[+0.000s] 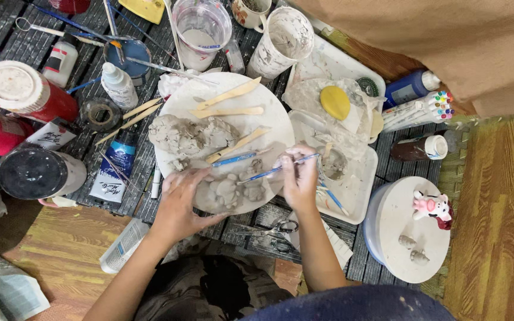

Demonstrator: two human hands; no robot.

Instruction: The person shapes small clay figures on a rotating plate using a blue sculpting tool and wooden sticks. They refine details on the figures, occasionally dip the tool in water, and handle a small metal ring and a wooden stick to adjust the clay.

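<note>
Clay figure (228, 191) sits steadied under the left hand (181, 202); right hand (297, 173) pinches a blue-handled tool (272, 171), which could gouge the soft clay if pressed hard.

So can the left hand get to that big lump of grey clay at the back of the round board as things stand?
Probably yes. The left hand rests on the board's near edge and holds nothing, and the clay lump lies just beyond it with only small crumbs between. The wooden tools lie off to the right.

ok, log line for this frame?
left hand: steadies clay figure | right hand: holds blue-handled tool, tip at figure | round board: clay lump, wooden sticks
</note>
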